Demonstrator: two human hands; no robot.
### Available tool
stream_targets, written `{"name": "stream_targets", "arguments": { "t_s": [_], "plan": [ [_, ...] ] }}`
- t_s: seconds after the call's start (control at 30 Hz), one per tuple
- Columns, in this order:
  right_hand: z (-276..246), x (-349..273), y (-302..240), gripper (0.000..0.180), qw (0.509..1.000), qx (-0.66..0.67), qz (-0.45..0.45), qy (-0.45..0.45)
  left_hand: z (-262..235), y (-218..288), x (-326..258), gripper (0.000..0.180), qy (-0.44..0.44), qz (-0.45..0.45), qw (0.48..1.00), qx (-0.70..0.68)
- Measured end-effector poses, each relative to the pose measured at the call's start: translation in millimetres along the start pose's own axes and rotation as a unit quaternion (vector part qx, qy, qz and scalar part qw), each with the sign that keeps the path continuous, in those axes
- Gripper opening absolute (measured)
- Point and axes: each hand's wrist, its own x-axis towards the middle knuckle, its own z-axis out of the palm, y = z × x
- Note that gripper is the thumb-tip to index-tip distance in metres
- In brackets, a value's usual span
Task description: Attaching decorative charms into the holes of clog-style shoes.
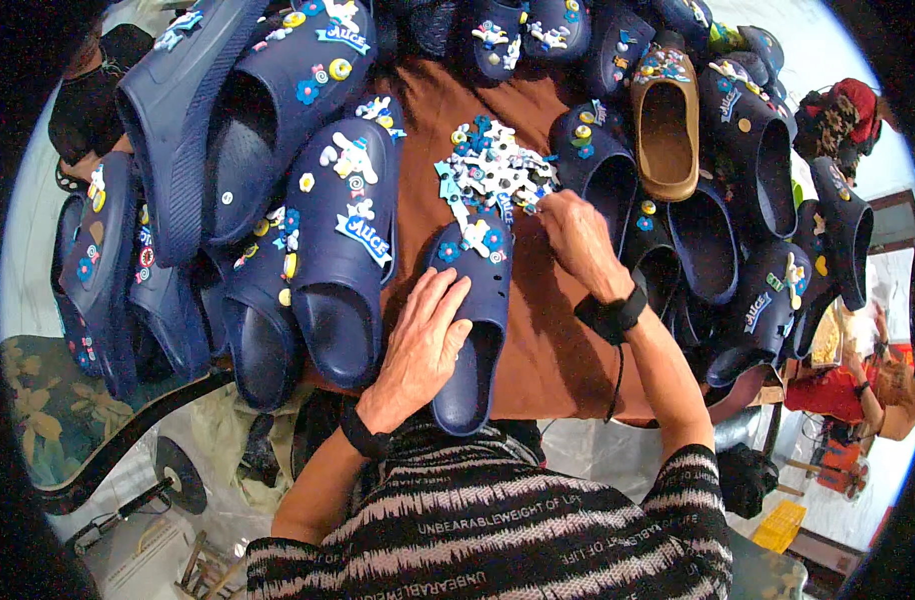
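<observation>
In front of me a navy clog (466, 385) lies on the brown cloth, its heel toward me. A few charms, among them blue flowers (493, 240) and a white figure, sit on its toe, and bare holes show along its side. My left hand (423, 325) holds the clog by its left side, thumb at the opening. Just beyond the toe is a heap of white, blue and yellow shoe charms (498, 165). At the heap's right edge, my right hand (581, 240) has its fingers drawn together; what they pinch, if anything, is hidden.
Decorated navy clogs are stacked at the left (343, 270) and right (758, 170), with more along the far edge. One tan clog (666, 135) lies among those at the right. The brown cloth (568, 360) covers the table. Another person (848, 385) in red is at the far right.
</observation>
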Motion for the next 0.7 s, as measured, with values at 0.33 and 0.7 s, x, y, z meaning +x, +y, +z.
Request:
{"name": "stream_targets", "arguments": {
  "t_s": [0.33, 0.7],
  "plan": [
    [27, 46, 29, 0.013, 0.901, -0.425, -0.071, -0.055, 1, -2, 1, 0.047, -0.021, -0.005, 1.000, 0.005],
    [9, 34, 35, 0.010, 0.964, -0.186, -0.185, -0.039, -4, 0, 1, 0.047, -0.020, -0.005, 1.000, 0.011]
  ]
}}
